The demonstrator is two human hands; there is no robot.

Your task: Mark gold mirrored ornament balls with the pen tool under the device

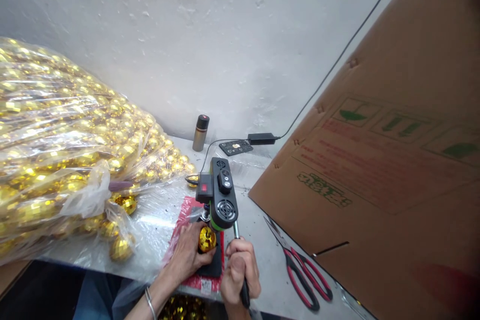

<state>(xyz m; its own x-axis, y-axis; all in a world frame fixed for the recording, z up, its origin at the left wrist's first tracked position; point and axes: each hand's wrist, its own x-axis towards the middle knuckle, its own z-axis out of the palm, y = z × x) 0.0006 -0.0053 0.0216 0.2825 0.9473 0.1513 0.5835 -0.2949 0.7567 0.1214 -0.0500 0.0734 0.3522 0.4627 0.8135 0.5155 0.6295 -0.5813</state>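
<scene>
My left hand (186, 254) has its thumb and fingers closed around a shiny gold faceted ball (207, 240). The ball sits beneath the head of a small black bench machine (224, 195), which looks like a mini drill press. Where the ball meets the machine is hidden. My right hand (240, 272) is wrapped around the black grip of the machine's lever handle (245, 294), whose metal rod runs up to the head. Under the black base (213, 265) lies a red plastic sheet (182, 222).
A big clear bag (75, 135) of gold balls fills the left side. Red-and-black scissors (300, 272) lie open at right, beside a large cardboard box (375, 160). Behind the machine are a bottle (201, 133), a power adapter (261, 138) and its cable. More gold balls (182, 307) show below the table edge.
</scene>
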